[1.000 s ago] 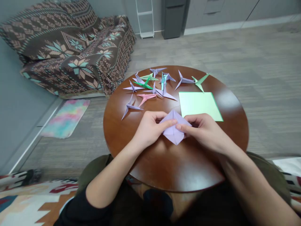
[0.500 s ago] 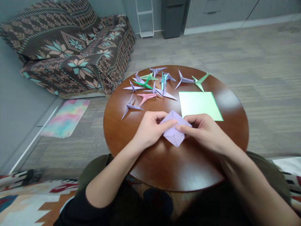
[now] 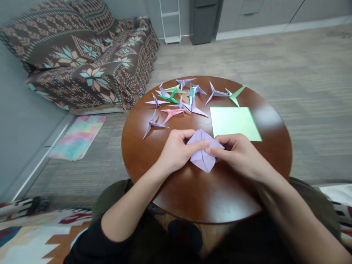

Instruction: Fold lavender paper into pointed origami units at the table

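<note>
We have the lilac paper [image 3: 202, 157], already folded into a kite-like shape, lying on the round table [image 3: 192, 200] just in front of the green sheet [image 3: 233, 123] and between our two hands. Our left hand [image 3: 176, 151] is closed on its left side, thumb on top and fingers curled at the flap. Our right hand [image 3: 239, 154] pinches the right side, its forefinger tip pressing at the centre line beside the left thumb. To fold this cleanly, we judge, the flap's edge should line up with the centre crease while the lower point is pinned flat to the table. A fingertip should then run along the fold from the middle outward, so both sides come out sharp and even. The folded paper shapes [image 3: 180, 99] lie clustered at the far side, well apart from our hands.
</note>
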Motion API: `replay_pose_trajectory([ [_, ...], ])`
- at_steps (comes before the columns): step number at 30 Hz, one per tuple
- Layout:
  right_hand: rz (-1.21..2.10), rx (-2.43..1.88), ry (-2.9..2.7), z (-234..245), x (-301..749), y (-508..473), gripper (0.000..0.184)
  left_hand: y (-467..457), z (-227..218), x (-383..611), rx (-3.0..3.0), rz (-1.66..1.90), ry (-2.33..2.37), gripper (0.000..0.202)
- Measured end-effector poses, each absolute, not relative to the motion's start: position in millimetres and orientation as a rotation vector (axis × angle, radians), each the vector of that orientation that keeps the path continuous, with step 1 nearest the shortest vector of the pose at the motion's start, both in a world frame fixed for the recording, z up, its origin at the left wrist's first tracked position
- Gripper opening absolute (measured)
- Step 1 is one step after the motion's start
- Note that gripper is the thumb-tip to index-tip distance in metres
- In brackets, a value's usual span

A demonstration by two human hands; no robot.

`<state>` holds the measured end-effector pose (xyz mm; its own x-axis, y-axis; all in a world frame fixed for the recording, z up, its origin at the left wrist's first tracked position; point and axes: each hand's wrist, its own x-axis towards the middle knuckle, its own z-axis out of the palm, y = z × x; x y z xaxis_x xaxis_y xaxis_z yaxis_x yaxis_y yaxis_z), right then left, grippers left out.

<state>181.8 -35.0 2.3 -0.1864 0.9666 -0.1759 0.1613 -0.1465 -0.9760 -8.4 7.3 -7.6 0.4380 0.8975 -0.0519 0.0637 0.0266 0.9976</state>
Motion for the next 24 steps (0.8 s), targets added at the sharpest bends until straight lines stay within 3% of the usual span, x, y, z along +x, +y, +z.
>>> replay_pose_trajectory([
  [13, 1.483, -1.226, -1.168, -1.4, 183.5, -32.5, 0.040, 9.5, -2.2, -8.4, 1.449, 0.867, 0.835, 0.020],
  [18, 1.301, -1.247, -1.217, -2.8, 183.1, -32.7, 0.040, 6.3, -2.3, -4.0, 1.328, 0.994, 0.792, 0.038],
  [22, 1.197, -1.198, -1.139, -6.3, 180.0, -34.3, 0.054, 7.8, -4.5, -3.9, 1.409, 1.029, 0.821, 0.017],
  [24, 1.127, -1.180, -1.162, -9.1, 178.4, -34.6, 0.052, 8.9, -5.7, -4.7, 1.434, 1.027, 0.857, 0.015],
])
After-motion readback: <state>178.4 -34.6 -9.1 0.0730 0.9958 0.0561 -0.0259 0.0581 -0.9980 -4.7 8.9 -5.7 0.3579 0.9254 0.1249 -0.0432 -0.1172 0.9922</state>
